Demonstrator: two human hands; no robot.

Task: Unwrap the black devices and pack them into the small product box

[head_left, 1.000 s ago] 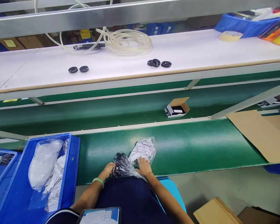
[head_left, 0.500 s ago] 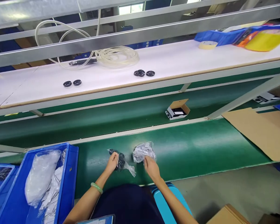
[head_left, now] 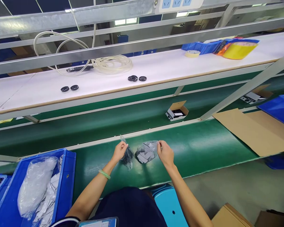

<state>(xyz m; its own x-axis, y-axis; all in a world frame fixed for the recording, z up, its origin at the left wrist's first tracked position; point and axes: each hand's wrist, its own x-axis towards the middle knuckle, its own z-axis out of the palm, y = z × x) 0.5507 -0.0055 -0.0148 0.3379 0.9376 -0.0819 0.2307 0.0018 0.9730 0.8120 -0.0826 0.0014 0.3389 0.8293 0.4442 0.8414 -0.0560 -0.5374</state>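
Observation:
My left hand (head_left: 120,150) pinches the top of a clear plastic bag of black parts (head_left: 127,157), which hangs just over the green work surface (head_left: 191,148). My right hand (head_left: 165,153) grips the right edge of a second clear plastic bag, filled with white and grey flat pieces (head_left: 146,152). The two bags are side by side, close together. What exactly the black parts are cannot be made out through the plastic.
A blue bin (head_left: 69,176) with plastic-wrapped pieces stands at left. Beyond the surface sits an open small box (head_left: 177,111). Flat cardboard (head_left: 257,132) lies at right. Black rings (head_left: 133,78) and coiled tubing (head_left: 112,64) rest on the white shelf. A blue stool (head_left: 171,205) is below.
The bag of black parts has swung from lying slanted to hanging upright. My right hand has moved right and up, drawing out the edge of the other bag. The view has shifted slightly.

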